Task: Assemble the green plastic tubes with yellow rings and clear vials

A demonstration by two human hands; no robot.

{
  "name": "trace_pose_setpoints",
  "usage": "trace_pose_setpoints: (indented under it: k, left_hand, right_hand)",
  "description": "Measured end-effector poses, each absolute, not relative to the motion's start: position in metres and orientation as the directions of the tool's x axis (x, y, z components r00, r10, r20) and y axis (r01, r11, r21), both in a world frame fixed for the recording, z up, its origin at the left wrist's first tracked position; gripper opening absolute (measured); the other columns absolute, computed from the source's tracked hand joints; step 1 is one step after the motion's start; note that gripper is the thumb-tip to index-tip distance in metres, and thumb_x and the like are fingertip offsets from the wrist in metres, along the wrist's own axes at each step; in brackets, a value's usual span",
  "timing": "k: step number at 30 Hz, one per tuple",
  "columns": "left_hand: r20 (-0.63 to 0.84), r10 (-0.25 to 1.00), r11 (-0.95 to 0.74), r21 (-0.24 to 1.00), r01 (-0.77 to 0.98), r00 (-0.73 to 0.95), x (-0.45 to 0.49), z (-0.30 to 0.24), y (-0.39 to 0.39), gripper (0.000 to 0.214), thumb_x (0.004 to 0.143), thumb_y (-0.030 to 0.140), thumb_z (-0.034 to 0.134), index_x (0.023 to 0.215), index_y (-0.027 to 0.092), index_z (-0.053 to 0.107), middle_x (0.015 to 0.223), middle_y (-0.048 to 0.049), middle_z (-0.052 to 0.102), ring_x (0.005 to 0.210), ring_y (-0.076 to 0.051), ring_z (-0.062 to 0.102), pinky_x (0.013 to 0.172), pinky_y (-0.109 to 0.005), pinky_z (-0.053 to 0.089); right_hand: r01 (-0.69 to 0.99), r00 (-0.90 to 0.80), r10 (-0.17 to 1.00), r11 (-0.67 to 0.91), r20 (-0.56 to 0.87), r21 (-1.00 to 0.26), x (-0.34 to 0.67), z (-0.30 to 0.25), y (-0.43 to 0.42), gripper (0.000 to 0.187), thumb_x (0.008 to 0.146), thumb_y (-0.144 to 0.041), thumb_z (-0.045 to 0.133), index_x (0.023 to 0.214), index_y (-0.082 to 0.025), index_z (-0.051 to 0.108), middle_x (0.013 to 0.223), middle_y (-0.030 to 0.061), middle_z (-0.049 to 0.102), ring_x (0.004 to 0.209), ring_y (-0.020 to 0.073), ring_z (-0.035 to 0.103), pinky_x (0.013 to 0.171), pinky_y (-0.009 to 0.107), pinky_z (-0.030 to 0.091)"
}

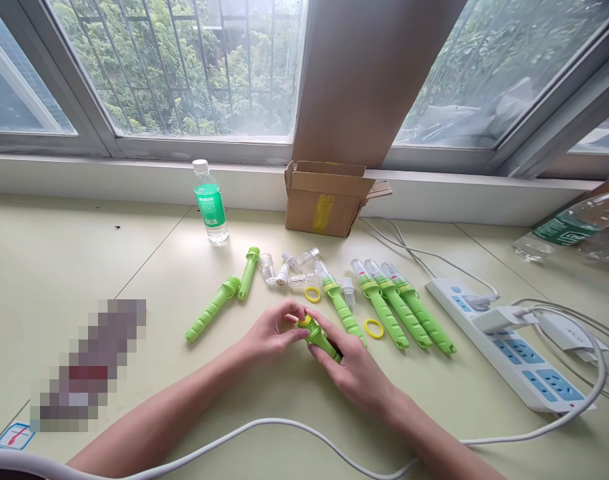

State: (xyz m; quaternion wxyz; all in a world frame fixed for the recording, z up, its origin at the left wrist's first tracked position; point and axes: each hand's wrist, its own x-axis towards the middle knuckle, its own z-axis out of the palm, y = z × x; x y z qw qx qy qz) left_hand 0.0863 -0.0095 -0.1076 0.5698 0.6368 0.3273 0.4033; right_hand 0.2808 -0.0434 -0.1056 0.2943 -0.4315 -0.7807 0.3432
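Note:
My right hand [351,363] is wrapped round a green plastic tube-shaped handle [320,340], which slants up towards the left. At its top end, my left hand [277,330] has thumb and forefinger closed on a yellow ring [305,321] around the neck. Just beyond lie a loose yellow ring [312,294] and another yellow ring [374,329]. A green handle with a clear cap [341,307] rests behind my right hand. Two uncapped green handles, one nearer [211,311] and one farther [249,273], lie to the left.
Clear plastic caps [267,269] and white-topped nozzle pieces [348,293] lie mid-table. Several capped green handles [384,303] lie right, beside a power strip [509,353]. A water bottle [211,207] and cardboard box [324,203] stand behind. A white cable [284,421] crosses the front.

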Motion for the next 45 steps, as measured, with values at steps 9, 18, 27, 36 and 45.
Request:
trace_pose_setpoints:
  k: [9,18,27,36,45]
  left_hand:
    - [0.159,0.886,-0.181,0.983,0.009,0.436,0.0853,-0.1105,-0.0097,0.022,0.083,0.032,0.066,0.083,0.017,0.051,0.095,-0.0049,0.061,0.090,-0.017,0.058,0.086,-0.035,0.047]
    - [0.138,0.888,-0.173,0.984,0.040,0.439,0.0842,-0.1152,-0.0070,0.026,0.083,0.035,0.066,0.084,0.017,0.048,0.092,-0.0031,0.059,0.081,-0.015,0.057,0.083,-0.034,0.047]
    - [0.127,0.893,-0.160,0.986,0.041,0.432,0.0850,-0.1132,-0.0080,0.034,0.081,0.044,0.067,0.080,0.017,0.047,0.091,-0.0047,0.062,0.081,-0.016,0.060,0.075,-0.031,0.048]
    - [0.134,0.906,-0.162,0.986,0.037,0.401,0.0869,-0.1142,-0.0089,0.035,0.080,0.044,0.069,0.080,0.017,0.046,0.092,-0.0056,0.063,0.083,-0.017,0.060,0.076,-0.032,0.049]
    - [0.133,0.887,-0.177,0.982,0.059,0.443,0.0847,-0.1163,-0.0068,0.035,0.082,0.045,0.066,0.080,0.017,0.045,0.083,-0.0022,0.057,0.077,-0.014,0.055,0.071,-0.029,0.046]
  right_hand:
    - [0.475,-0.451,0.879,0.383,0.154,-0.792,0.2816,-0.1037,-0.0432,0.056,0.093,-0.026,0.051,0.147,-0.029,0.035,0.146,0.0051,0.048,0.133,0.0230,0.046,0.111,0.040,0.040]
    - [0.463,-0.452,0.873,0.404,0.182,-0.789,0.2808,-0.1024,-0.0423,0.056,0.093,-0.024,0.050,0.147,-0.028,0.037,0.144,0.0049,0.050,0.133,0.0247,0.046,0.111,0.043,0.039]
    - [0.450,-0.452,0.872,0.405,0.188,-0.796,0.2800,-0.1001,-0.0423,0.055,0.093,-0.024,0.049,0.147,-0.030,0.037,0.144,0.0036,0.050,0.133,0.0248,0.046,0.112,0.044,0.038]
    - [0.464,-0.449,0.877,0.392,0.170,-0.794,0.2811,-0.1033,-0.0423,0.056,0.093,-0.023,0.049,0.147,-0.031,0.035,0.144,0.0027,0.050,0.134,0.0240,0.045,0.112,0.044,0.039]
    - [0.449,-0.464,0.866,0.411,0.186,-0.793,0.2805,-0.0994,-0.0428,0.056,0.094,-0.026,0.049,0.147,-0.032,0.035,0.144,0.0040,0.050,0.133,0.0250,0.047,0.110,0.044,0.042]
